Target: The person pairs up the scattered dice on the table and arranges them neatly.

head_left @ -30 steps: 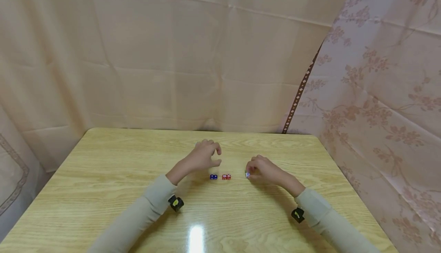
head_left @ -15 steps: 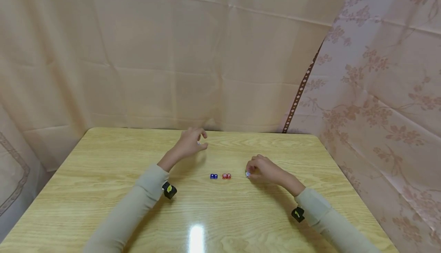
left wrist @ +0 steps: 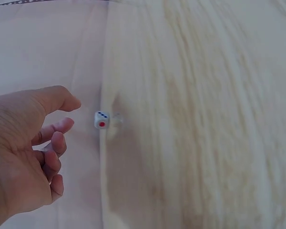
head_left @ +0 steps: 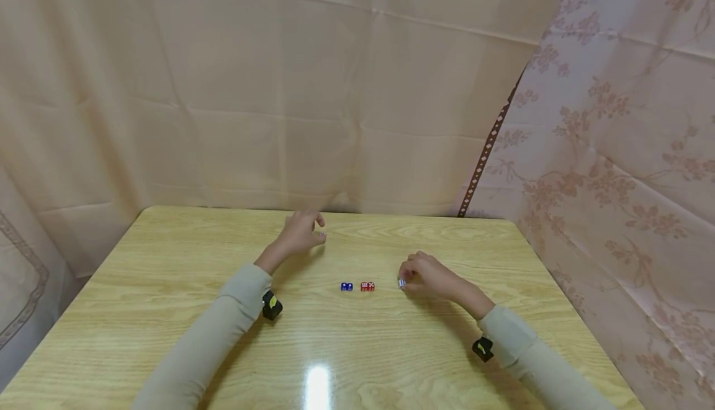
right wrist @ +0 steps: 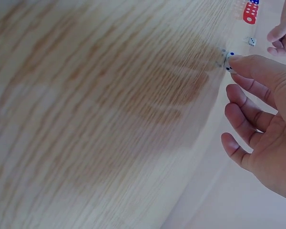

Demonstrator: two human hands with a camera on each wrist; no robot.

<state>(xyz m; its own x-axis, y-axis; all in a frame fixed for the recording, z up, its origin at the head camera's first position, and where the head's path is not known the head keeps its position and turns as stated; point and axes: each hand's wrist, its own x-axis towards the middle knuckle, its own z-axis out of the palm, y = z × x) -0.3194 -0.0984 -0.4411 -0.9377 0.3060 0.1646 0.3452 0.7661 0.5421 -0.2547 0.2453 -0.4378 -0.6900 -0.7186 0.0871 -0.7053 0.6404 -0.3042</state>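
Note:
My left hand (head_left: 300, 232) hovers at the back of the table, thumb and fingers apart with nothing between them. Just beyond its fingertips in the left wrist view sits a white die (left wrist: 102, 120) showing a red dot on one face and blue dots on another. My right hand (head_left: 429, 273) pinches a second white die (head_left: 401, 283) between thumb and forefinger, low at the tabletop; the thumb covers part of this die (right wrist: 229, 61) in the right wrist view. Between the hands, a pair of blue dice (head_left: 347, 286) lies left of a pair of red dice (head_left: 367, 286).
Everything stands on a light wood-grain table (head_left: 357, 342) with a glare spot near the front. A beige curtain (head_left: 251, 87) hangs behind its back edge, and a flowered curtain (head_left: 625, 180) along the right.
My left hand has moved left and back from near the blue dice to the white die at the rear. The right hand stays put with its die.

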